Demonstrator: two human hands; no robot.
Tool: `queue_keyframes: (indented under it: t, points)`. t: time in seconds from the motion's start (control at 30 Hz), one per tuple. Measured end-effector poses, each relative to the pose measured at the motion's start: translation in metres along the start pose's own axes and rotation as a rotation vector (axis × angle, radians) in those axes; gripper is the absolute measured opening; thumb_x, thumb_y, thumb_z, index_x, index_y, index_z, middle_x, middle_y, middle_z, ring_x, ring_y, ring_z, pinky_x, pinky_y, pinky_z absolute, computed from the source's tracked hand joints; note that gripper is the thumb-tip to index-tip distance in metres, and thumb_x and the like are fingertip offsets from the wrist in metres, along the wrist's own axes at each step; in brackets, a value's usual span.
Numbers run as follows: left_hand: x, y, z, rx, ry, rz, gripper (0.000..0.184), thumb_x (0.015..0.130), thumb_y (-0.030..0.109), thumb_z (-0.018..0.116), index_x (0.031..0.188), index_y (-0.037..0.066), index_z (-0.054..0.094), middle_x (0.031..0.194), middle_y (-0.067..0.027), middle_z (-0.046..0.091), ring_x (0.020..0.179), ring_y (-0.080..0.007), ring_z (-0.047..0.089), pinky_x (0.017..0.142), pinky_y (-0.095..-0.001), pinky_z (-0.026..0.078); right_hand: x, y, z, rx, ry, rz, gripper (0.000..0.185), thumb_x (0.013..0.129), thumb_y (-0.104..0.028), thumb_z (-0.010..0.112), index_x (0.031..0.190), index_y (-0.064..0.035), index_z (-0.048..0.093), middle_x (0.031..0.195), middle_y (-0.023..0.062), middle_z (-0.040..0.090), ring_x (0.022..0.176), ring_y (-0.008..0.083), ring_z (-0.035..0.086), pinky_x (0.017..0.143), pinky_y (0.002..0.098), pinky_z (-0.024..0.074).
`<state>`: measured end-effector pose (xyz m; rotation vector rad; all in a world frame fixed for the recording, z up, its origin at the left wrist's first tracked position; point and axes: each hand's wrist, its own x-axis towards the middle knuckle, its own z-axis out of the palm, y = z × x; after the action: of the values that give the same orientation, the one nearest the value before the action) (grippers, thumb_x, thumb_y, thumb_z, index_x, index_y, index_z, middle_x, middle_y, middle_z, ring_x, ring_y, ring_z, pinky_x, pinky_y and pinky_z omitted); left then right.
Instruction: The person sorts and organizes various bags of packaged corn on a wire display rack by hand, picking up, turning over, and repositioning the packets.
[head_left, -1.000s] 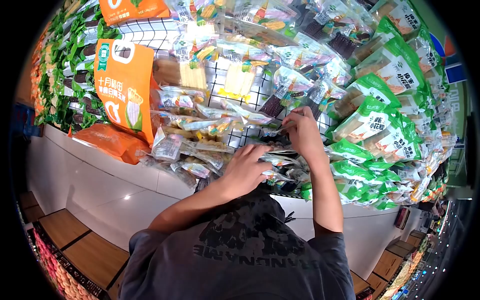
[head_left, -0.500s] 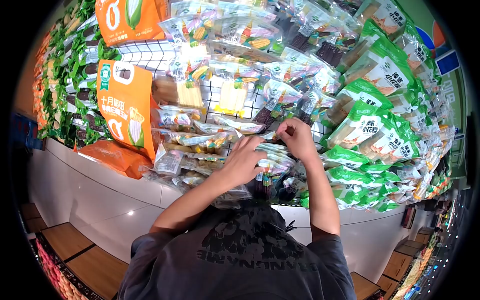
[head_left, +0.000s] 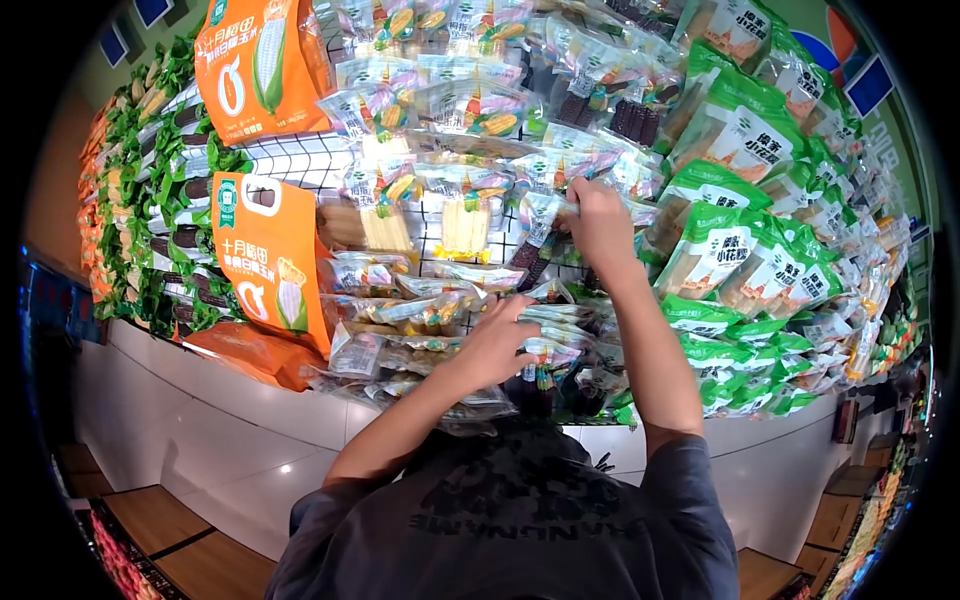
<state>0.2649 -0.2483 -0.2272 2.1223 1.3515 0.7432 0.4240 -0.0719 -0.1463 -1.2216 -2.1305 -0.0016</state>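
Note:
My left hand (head_left: 492, 345) lies over the front rows of clear corn packs, its fingers apart and touching the top edges of a stack of packs (head_left: 558, 335). Higher up, my right hand (head_left: 603, 225) has its fingers bent in a pinch at the top of a clear pack of dark purple corn (head_left: 538, 240). That pack leans on the white wire rack, and my fingers partly hide its upper corner. To its left stands a pack of pale yellow corn (head_left: 465, 225).
Orange corn bags (head_left: 262, 265) stand at the left, beside leafy corn cobs (head_left: 195, 235). Green-topped bags (head_left: 725, 250) fill the right side. More purple corn packs (head_left: 635, 120) lie at the back. A pale display front (head_left: 260, 420) curves below the rack.
My right hand has moved up and away from the front stack to the purple corn pack. My left hand stays on the front packs. The view has shifted slightly.

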Motion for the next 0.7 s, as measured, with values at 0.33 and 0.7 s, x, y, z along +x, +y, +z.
queue_keyframes:
  t: [0.33, 0.7]
  points:
    - [0.004, -0.007, -0.001, -0.011, -0.023, 0.093, 0.035, 0.078, 0.019, 0.086, 0.106, 0.004, 0.072, 0.137, -0.0201, 0.051, 0.133, -0.0427, 0.048, 0.122, -0.0559, 0.031, 0.042, -0.009, -0.051, -0.038, -0.072, -0.112, 0.015, 0.088, -0.016, 0.070, 0.101, -0.0135, 0.078, 0.097, 0.0107, 0.077, 0.096, 0.0370, 0.061, 0.085, 0.0483, 0.0503]
    - [0.019, -0.007, -0.005, -0.081, 0.039, 0.053, 0.036, 0.076, 0.016, 0.087, 0.104, 0.003, 0.069, 0.124, -0.0150, 0.057, 0.120, -0.0380, 0.055, 0.101, -0.0456, 0.046, 0.031, -0.001, -0.034, -0.012, -0.169, -0.079, 0.043, 0.087, -0.010, 0.072, 0.130, -0.0137, 0.068, 0.124, 0.0118, 0.066, 0.120, 0.0379, 0.055, 0.103, 0.0483, 0.0477]
